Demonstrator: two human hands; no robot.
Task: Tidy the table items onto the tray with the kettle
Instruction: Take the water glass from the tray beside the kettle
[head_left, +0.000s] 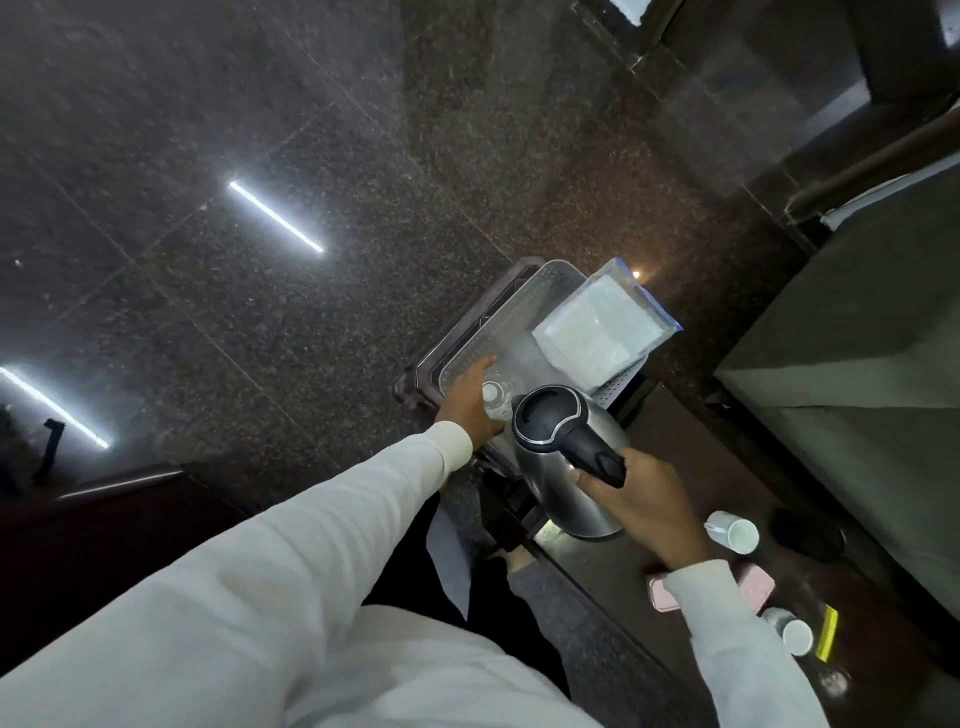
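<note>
A steel kettle (563, 467) with a black lid and handle hangs tilted above the dark table's near end, just short of the tray; my right hand (641, 506) grips its handle. The grey perforated tray (498, 327) lies at the table's far end. My left hand (470, 402) holds a clear plastic bottle (496, 400) at the tray's near edge. A clear box of white tissues (597, 325) rests on the tray's right side.
On the dark table (691, 467) to the right lie a white cup on its side (735, 530), a black round base (808, 532), a pink case (753, 587), a small white bottle (789, 629) and a yellow strip (827, 631). Polished stone floor (260, 260) lies left.
</note>
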